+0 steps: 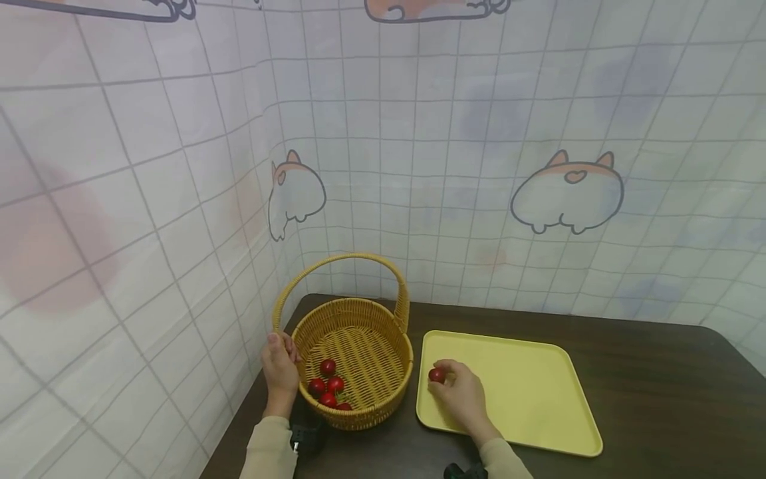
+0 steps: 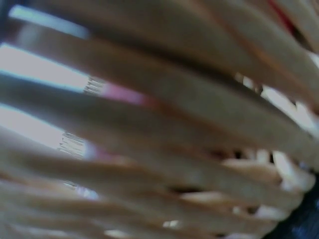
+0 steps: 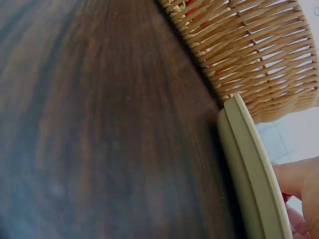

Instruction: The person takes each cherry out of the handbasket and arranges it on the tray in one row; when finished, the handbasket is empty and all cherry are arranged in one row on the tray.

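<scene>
A round wicker basket (image 1: pixel 383 332) with a tall arched handle (image 1: pixel 358 255) stands on the table's left part. My left hand (image 1: pixel 280 372) grips its left side where the handle meets the rim. Several red cherries (image 1: pixel 328 400) lie together inside, toward the near left. Over the left end of a yellow tray (image 1: pixel 532 392), my right hand (image 1: pixel 463 396) pinches one dark red cherry (image 1: pixel 437 376) between thumb and fingers. In the right wrist view that hand (image 3: pixel 304 184) shows partly behind the tray's edge (image 3: pixel 249 164). Blurred basket weave (image 2: pixel 164 114) fills the left wrist view.
Under everything is a dark wood-grain table (image 1: pixel 670 379). A white gridded cloth (image 1: pixel 455 199) with cartoon corgi prints hangs behind it and along the left. The tray lies just right of the basket, with a narrow gap between them.
</scene>
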